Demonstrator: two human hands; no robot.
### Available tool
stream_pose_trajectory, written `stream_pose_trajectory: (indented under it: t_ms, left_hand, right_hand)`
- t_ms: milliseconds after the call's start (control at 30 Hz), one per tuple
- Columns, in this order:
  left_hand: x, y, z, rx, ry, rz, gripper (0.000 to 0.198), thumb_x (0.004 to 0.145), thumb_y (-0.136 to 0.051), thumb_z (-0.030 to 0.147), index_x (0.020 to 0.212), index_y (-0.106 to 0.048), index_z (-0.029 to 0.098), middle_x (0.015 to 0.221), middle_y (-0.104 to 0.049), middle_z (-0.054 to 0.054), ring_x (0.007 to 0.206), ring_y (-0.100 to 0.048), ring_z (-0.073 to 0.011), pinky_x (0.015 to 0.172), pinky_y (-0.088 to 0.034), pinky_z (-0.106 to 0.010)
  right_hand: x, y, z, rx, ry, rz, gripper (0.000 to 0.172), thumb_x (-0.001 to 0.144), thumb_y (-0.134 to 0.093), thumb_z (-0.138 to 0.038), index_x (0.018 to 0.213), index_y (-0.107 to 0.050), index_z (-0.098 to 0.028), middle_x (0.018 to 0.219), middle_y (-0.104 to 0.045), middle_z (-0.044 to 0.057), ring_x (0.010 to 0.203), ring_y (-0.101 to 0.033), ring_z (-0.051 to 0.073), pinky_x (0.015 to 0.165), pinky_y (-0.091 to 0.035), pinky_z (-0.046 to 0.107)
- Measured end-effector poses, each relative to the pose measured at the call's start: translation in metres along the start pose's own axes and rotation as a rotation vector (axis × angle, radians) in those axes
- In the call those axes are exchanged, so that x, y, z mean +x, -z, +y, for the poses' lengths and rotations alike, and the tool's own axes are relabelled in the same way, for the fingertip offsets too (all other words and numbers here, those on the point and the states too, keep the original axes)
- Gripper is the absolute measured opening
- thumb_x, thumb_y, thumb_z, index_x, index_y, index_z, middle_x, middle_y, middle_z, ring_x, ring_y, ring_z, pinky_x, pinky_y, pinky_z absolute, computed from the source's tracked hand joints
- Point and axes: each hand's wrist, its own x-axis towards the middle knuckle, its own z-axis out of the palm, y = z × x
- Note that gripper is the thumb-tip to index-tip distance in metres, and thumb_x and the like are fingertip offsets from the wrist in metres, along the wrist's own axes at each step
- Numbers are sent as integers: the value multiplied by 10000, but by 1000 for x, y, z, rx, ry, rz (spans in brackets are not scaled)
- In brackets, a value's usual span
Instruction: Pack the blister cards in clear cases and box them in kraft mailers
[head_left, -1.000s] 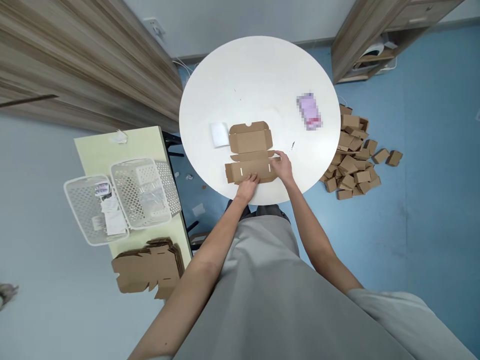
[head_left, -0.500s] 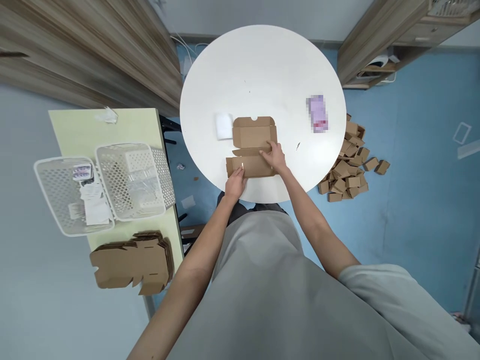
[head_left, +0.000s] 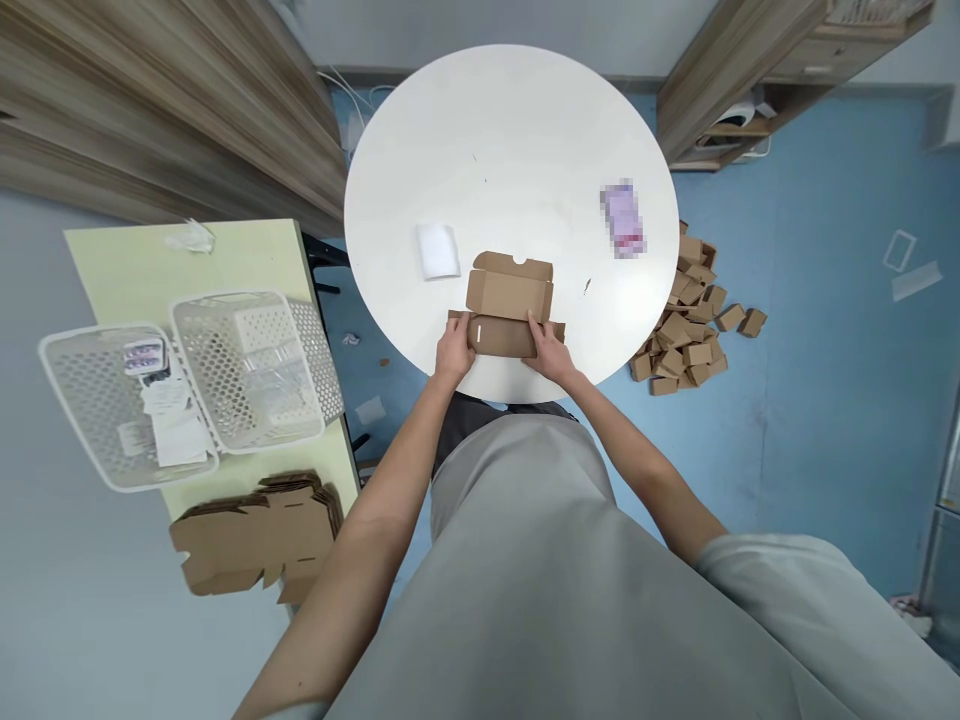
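A partly folded brown cardboard box (head_left: 512, 294) lies near the close edge of the round white table (head_left: 517, 130), its lid panel spread out away from me. My left hand (head_left: 454, 350) grips its left end, fingers over the folded-up side. At the right end, my right hand (head_left: 550, 350) holds the box with a finger reaching to the crease between lid and base. A small pale slot shows in the base panel. Left of the box lies a flat white packet (head_left: 439, 251). A purple, pixelated item (head_left: 623, 218) lies on the table's right side.
On the left, a pale green table (head_left: 247, 250) carries two white perforated baskets (head_left: 251, 445) with packets and papers inside. A stack of flat cardboard blanks (head_left: 259, 545) lies on its near part. Many small brown boxes (head_left: 686, 340) are heaped on the blue floor at the right.
Both hands have shifted to the box's two ends. Its front and side panels have been folded up, and the lid tilts up more. The whole view has shifted slightly.
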Motion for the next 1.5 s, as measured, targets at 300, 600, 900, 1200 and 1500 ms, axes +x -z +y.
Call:
stream_pose_trajectory:
  t_ms: [300,600,900,1200,1500]
  left_hand:
    - [-8,5,12,119,-26,31,449,957,-756,215,1404,-717,236,1803,-328,-162,1689,-288,-443,1344,-371,-644]
    - [-37,-6,41,-301,121,192,870,1045,-692,342,1778,-237,224,1698,-524,-189,1321,-717,-250,1089,-623,-368]
    - [-26,-6,37,-83,324,92,176,1050,-643,359,1142,-691,217,1184,-817,-104,1176,-757,-270,1062,-563,-393]
    - [-19,-7,41,125,310,28,61,978,-620,208,990,-674,232,1071,-774,-136,1071,-742,-325,956,-556,-431]
    - [-19,-6,49,215,288,9,120,1013,-574,182,1077,-676,193,1188,-744,-187,1140,-726,-340,981,-548,-443]
  right_hand:
    - [2,6,-1,-29,17,-12,1177,933,-764,-249,1830,-6,-323,1721,-374,239,1298,-677,403,921,-651,489]
    - [-1,11,-8,2,28,-6,1117,924,-746,-246,1829,-93,-286,1744,-357,250,1343,-673,420,964,-648,499]
    - [-1,10,-8,29,40,-15,1158,887,-782,-207,1826,-111,-288,1800,-300,248,1311,-708,414,971,-645,475]
    - [1,9,-8,149,67,-21,1266,822,-945,-338,1820,-168,-289,1801,-297,260,1430,-640,435,1069,-606,499]
    - [-27,13,34,384,-329,314,474,1037,-640,-377,1455,-630,-155,1370,-737,191,1247,-699,336,1042,-585,468]
